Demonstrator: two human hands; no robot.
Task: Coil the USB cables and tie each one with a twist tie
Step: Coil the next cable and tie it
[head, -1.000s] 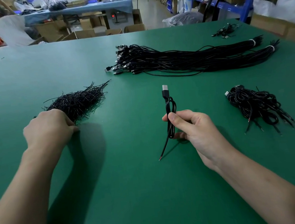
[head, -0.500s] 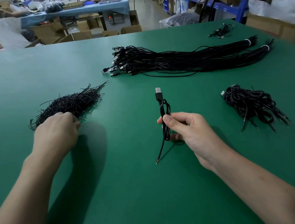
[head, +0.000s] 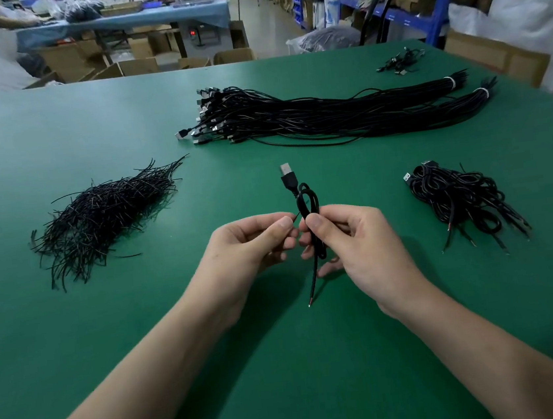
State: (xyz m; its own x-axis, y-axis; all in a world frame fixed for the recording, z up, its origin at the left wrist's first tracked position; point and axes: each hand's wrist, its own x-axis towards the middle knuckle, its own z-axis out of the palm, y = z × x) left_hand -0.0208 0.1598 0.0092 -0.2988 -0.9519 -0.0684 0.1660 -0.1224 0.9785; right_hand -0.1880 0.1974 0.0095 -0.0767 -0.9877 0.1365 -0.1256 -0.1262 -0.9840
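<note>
Change noted: the left hand [head: 251, 243] has left the loose heap of thin black twist ties [head: 103, 215], where it was reaching a second ago. It now sits just beside the right hand [head: 350, 235], above the green counter [head: 52, 131]. Judgement: a tie has been fetched and the tying step for this cable is about to begin.

Grip, right: thumb and fingers are curled round the short coil of black USB cable [head: 308, 202], pinching it at its waist and holding it upright. The silver plug [head: 286, 170] stands above the loops. The bare wire tail [head: 312, 291] hangs below toward the counter.

Grip, left: thumb and forefinger are pressed together at the coil's left side, pinching what looks to be a single thin black tie [head: 295, 214]. The strand is too fine to confirm, and whether it touches the coil cannot be told.

Further out on the right, a small pile of black coiled cables [head: 463, 198] lies well apart from the hands; whether they are tied cannot be made out. At the far side lie long bundles of straight black USB cables [head: 326, 114], banded white at one end and not yet coiled. Much of the task remains.
</note>
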